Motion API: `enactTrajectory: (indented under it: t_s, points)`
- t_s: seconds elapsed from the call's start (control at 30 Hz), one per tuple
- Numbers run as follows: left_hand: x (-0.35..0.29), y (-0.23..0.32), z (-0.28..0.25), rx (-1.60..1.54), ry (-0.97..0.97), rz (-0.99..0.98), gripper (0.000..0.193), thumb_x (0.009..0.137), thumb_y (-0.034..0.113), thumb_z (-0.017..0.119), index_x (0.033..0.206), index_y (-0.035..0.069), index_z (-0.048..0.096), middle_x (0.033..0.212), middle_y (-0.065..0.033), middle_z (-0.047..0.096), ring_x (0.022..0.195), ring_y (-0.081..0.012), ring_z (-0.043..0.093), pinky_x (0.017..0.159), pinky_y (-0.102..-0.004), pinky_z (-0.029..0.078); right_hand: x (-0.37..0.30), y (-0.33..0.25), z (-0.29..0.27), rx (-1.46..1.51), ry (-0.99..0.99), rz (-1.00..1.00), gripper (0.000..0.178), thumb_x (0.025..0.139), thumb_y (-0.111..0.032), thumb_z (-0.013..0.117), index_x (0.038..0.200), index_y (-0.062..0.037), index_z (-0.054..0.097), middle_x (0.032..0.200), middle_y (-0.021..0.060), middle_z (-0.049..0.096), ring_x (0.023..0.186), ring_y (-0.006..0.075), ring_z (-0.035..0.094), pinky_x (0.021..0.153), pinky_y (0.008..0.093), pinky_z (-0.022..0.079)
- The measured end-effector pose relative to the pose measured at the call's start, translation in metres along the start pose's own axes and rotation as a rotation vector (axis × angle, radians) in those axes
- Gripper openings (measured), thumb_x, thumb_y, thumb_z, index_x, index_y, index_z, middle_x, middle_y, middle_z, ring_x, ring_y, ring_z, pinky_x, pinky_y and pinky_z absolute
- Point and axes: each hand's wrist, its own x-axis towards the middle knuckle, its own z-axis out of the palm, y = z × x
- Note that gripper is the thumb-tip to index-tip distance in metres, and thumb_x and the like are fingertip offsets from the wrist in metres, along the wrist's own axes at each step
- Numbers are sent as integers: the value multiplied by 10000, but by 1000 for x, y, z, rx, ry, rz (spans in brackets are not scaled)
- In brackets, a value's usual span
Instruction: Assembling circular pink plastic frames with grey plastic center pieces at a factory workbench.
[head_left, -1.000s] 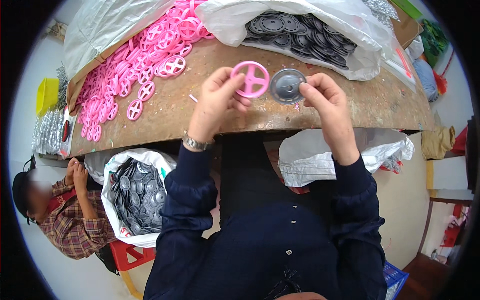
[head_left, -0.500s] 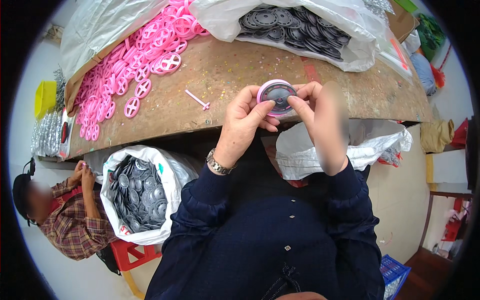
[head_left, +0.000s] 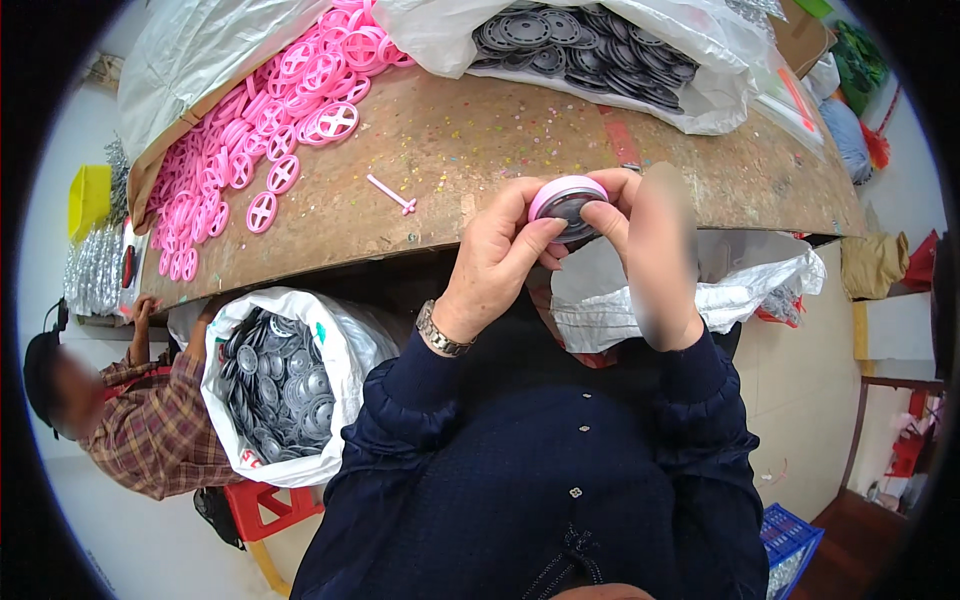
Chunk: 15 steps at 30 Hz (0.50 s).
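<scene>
Between my two hands, just off the table's near edge, is a toy wheel (head_left: 568,203) with a pink rim and a dark grey disc face. My left hand (head_left: 492,255), with a metal watch on its wrist, grips the wheel's left side, thumb on the disc. On the other side my right hand (head_left: 645,245) holds it too, its thumb pressing on the grey face; part of that hand is blurred. The wheel is tilted, so its pink rim shows along the top. A pink stick-like piece (head_left: 392,194) lies on the table to the left.
Pink spoked rings (head_left: 283,174) heap at the table's left. Grey discs spill from a white sack (head_left: 725,95) at the back. Left of me, another white sack (head_left: 345,375) holds grey discs, by a red stool (head_left: 262,510). A seated person (head_left: 160,430) works at far left.
My hands have tilted the wheel, so more of its pink rim shows and less of its face. The other person's hands have moved apart and one reaches behind the grey-disc sack.
</scene>
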Motion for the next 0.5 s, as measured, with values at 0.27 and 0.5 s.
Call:
enactTrajectory:
  t_s: [0.27, 0.5]
  points:
    - [-3, -10, 10, 208, 85, 89, 186, 1015, 121, 526, 1152, 4, 574, 932, -44, 627, 696, -75, 619, 552, -187, 473, -9, -4, -2, -261, -62, -29, 143, 914, -13, 638, 1056, -2, 622, 948, -3, 643, 867, 64, 595, 788, 222, 484]
    - [2, -25, 16, 166, 167, 20, 201, 1015, 138, 534, 1162, 8, 575, 921, -38, 626, 671, -77, 615, 539, -185, 463, -3, 20, -9, -187, -39, 45, 95, 931, -39, 633, 1018, -5, 616, 918, -13, 637, 835, 50, 579, 762, 218, 474]
